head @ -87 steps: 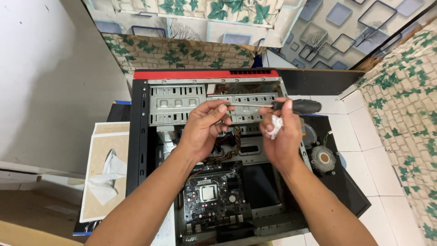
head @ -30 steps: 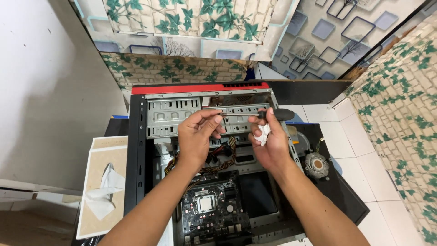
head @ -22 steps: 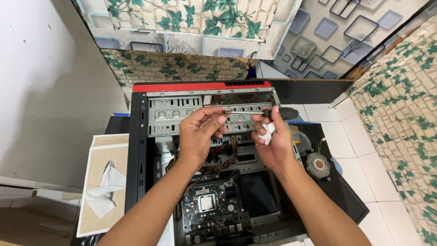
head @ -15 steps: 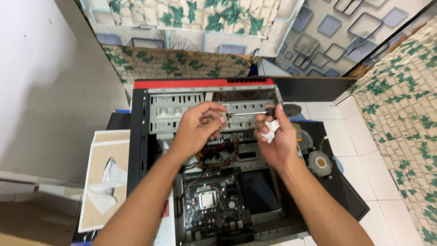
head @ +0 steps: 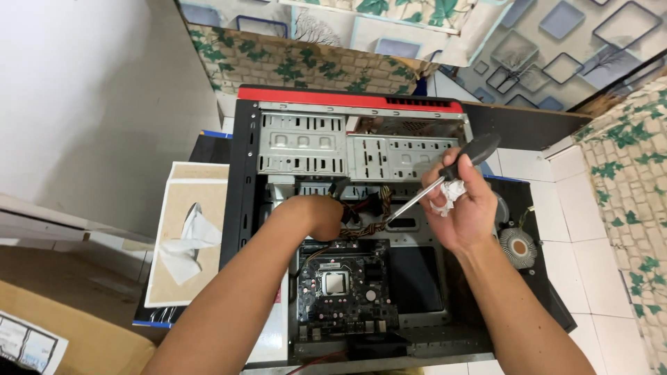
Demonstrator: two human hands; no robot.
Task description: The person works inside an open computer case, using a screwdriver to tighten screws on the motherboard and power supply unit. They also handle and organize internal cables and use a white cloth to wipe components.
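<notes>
Open computer case [head: 244, 180] lying flat on the tiled floor [head: 611, 292], red front edge at the far side, motherboard [head: 345, 288] at the near end with the bare processor socket showing. The right hand [head: 464, 205] is up over the right part of the case with a screwdriver [head: 438, 182]: the fingers are curled fully around the black handle, which sticks out up and to the right past the knuckles, and the metal shaft slants down-left out of the fist toward the bundle of cables [head: 365, 215] in the middle of the case. The tip ends right at those wires, can't tell if it actually touches. Same hand also has a crumpled white tissue [head: 448, 196] pinched in against the palm, just under the handle. The left hand [head: 316, 212] is reaching down into the case below the silver drive cage [head: 354, 149], fingers tucked in among the cables, so they're mostly hidden and I can't tell whether they're gripping anything. The two hands are near each other, with the cable bundle between them. Off to the left, just beside the case, sits a tissue box [head: 184, 239] with a sheet poking out, and on the right, a round cooler fan with a heatsink [head: 517, 248] lies on a black side panel [head: 538, 208].
</notes>
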